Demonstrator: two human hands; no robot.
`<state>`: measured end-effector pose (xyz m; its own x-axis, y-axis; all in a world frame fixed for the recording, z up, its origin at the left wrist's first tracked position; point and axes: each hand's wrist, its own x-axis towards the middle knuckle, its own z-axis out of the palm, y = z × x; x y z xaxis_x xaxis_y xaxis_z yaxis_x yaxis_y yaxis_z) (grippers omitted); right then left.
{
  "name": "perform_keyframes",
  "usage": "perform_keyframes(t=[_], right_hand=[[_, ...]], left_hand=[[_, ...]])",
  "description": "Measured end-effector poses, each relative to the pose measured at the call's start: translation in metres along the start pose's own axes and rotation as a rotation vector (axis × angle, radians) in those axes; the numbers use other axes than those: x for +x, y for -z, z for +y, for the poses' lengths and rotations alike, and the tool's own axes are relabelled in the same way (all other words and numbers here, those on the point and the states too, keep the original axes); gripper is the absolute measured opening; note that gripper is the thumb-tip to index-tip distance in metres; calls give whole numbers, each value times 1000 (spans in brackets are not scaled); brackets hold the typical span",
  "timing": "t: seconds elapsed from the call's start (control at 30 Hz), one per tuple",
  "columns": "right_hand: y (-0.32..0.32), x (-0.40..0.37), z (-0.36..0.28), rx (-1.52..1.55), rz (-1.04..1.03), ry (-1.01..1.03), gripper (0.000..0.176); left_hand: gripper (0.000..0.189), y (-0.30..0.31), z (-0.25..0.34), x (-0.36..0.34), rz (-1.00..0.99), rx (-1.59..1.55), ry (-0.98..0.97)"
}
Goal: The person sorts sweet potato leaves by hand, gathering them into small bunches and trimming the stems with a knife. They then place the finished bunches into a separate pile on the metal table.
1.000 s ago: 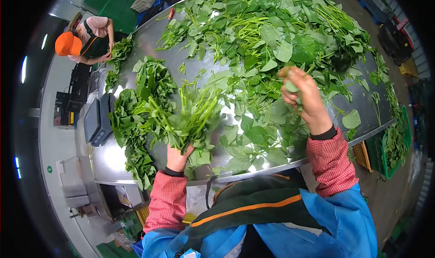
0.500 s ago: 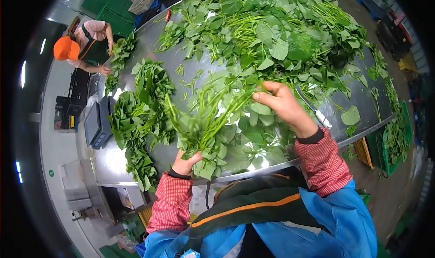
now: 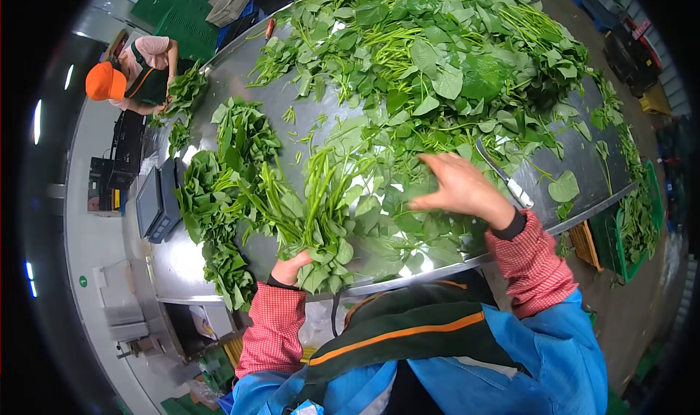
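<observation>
At the table's near edge, my left hand (image 3: 292, 267) is wrapped round a bunch of leafy greens (image 3: 313, 214), its stems pointing up and away from me. My right hand (image 3: 461, 188) is open over loose leaves (image 3: 415, 225), thumb and fingers spread, with nothing between them. Beyond it lies a large heap of greens (image 3: 437, 58) with long stems. A knife (image 3: 516, 190) with a white handle rests just right of my right hand. Left of the held bunch, bundled greens (image 3: 219, 218) lie in a row on the metal table (image 3: 179, 269).
At the far left, a person in an orange cap (image 3: 106, 82) handles greens (image 3: 186, 91). A scale (image 3: 157, 200) sits at the table's left side. A small red object (image 3: 270, 28) lies at the far edge. A green crate (image 3: 656, 218) with greens stands at the right, below table level.
My right hand has let go of a leafy stem and opened, moving slightly down and right. The bunch in my left hand has shifted a little left. The other person's hands have moved closer together.
</observation>
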<state>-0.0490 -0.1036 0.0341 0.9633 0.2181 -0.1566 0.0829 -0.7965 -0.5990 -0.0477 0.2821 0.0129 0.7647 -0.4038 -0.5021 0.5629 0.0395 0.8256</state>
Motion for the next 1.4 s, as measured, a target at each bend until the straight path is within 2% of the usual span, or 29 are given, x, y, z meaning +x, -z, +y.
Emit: perform_keyframes(t=[0.03, 0.13, 0.17, 0.23, 0.3, 0.37, 0.43, 0.47, 0.57, 0.63, 0.73, 0.83, 0.87, 0.9, 0.93, 0.97, 1.0, 1.1, 1.13, 1.23, 1.3, 1.33, 1.4], right_hand=[[-2, 6, -10, 233, 80, 21, 74], [-19, 27, -50, 747, -19, 28, 65], [-37, 35, -50, 957, -300, -150, 50], [-46, 34, -41, 774, -11, 51, 32], [-32, 24, -7, 1605, -144, 41, 33], [2, 20, 16, 1992, 96, 21, 37], [20, 22, 43, 1859, 88, 118, 38], [14, 21, 39, 1627, 136, -28, 38], [1, 21, -7, 1323, -194, -331, 37], [-18, 25, -25, 1357, -306, -312, 41], [-33, 32, -52, 1407, -231, -158, 35], [-45, 43, -44, 1396, 74, 31, 28], [-40, 43, -36, 1369, 198, -11, 21], [-13, 34, -38, 1504, 268, -251, 22], [-7, 34, -10, 1597, 276, -76, 26], [0, 34, 8, 1617, 372, -82, 29], [4, 30, 42, 1490, 239, -146, 33], [-7, 24, 41, -27, 310, 25, 56], [5, 26, 19, 212, 65, -101, 78], [-16, 35, -14, 599, 53, 202, 54], [-23, 41, -25, 694, -258, 163, 40], [-27, 40, -23, 707, -157, 175, 35], [-17, 34, -5, 699, 157, 197, 32]], left_hand=[[49, -6, 1, 0, -25, 0, 5], [50, -9, -6, 9, -79, 27, -9], [51, -4, -12, 10, -82, 45, -22], [52, -2, -14, 8, -82, 78, -49], [53, 9, -14, -2, -36, 73, -8], [52, 12, -10, -11, -3, 69, 39], [51, 8, -6, -15, -8, 72, -1], [51, 7, -5, -14, -26, 87, -25], [51, -7, 3, -12, -120, 54, -33], [53, -8, 2, -7, -184, 119, -34], [56, 10, -22, 2, -159, 251, 0], [56, 5, -14, 5, -265, 457, -132], [56, -5, -3, 2, -302, 493, -164], [56, -10, 2, 1, -335, 527, -198], [53, -3, -5, 0, -310, 562, -201], [53, 2, -9, -3, -286, 532, -174], [52, 7, -12, -5, -266, 505, -149], [52, 7, -14, -7, -261, 460, -119], [53, 5, -14, -6, -270, 450, -119], [58, -7, -6, -3, -333, 432, -37], [60, -15, -5, -2, -329, 387, -72], [62, -17, -6, -2, -324, 363, -91], [64, 3, -16, -9, -296, 224, -13]])
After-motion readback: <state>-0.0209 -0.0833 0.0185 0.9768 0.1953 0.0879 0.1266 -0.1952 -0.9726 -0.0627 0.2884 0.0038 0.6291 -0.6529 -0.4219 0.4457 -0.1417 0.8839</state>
